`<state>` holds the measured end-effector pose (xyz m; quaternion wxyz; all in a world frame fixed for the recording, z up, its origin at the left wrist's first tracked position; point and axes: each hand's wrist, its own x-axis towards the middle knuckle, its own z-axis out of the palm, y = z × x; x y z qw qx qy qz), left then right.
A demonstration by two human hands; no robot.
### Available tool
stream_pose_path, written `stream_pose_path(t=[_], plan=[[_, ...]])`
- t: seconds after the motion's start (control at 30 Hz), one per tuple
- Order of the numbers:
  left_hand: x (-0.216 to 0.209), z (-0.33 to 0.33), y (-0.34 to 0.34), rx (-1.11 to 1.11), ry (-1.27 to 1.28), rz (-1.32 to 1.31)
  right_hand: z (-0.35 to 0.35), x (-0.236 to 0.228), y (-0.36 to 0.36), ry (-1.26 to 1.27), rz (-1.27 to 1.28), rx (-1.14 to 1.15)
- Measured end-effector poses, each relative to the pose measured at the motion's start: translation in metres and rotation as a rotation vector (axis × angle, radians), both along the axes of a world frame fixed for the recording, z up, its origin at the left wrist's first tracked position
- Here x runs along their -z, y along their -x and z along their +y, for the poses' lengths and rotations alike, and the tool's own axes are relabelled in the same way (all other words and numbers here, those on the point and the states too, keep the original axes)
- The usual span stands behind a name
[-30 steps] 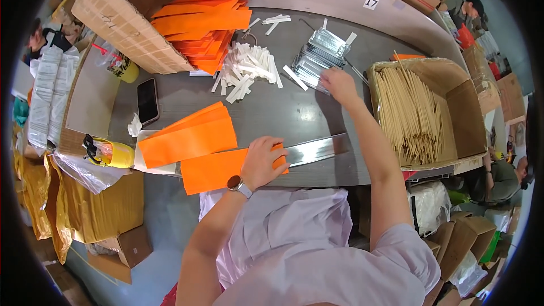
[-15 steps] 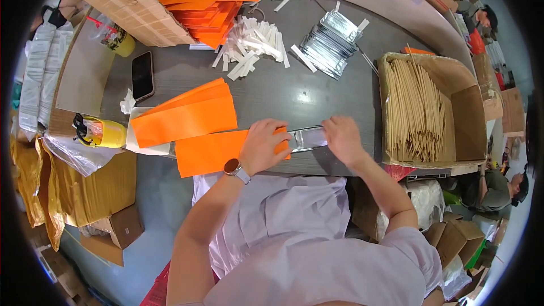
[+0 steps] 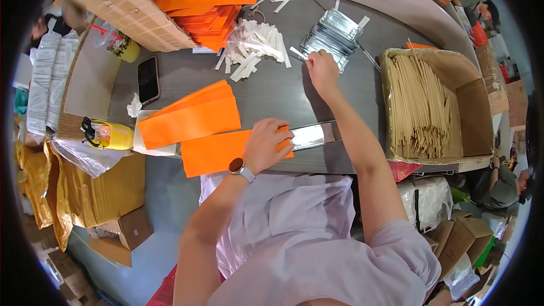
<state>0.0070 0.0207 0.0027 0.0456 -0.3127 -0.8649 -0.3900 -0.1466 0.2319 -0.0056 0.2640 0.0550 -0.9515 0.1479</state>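
My left hand (image 3: 265, 146) is closed over the right end of an orange paper strip (image 3: 218, 153), holding it down near the table's front edge. From under its fingers a shiny silver sleeve (image 3: 311, 136) sticks out to the right. Farther off, my right hand (image 3: 323, 73) has its fingertips together at the near end of a white paper strip (image 3: 297, 52). That strip lies beside a stack of silver sleeves (image 3: 334, 37); the hand partly hides the stack's near end. Two or more orange strips (image 3: 192, 116) lie fanned out left of my left hand.
Loose white strips (image 3: 252, 48) form a pile in the middle back. Behind them are more orange strips (image 3: 209, 0) beside a cardboard panel (image 3: 127, 8). A box of thin wooden sticks (image 3: 419, 102) stands right. A phone (image 3: 148, 81) and yellow cup (image 3: 113, 136) are left.
My right hand has left the silver sleeve's right end and moved away from me to the white strip beside the stack. My left hand stays on the orange strip.
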Motion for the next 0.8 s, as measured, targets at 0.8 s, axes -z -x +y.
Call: stream_pose_path(t=[0.8], plan=[[-0.002, -0.003, -0.001, -0.006, -0.026, -0.020, 0.102, -0.067, -0.141, 0.231, -0.141, 0.224]])
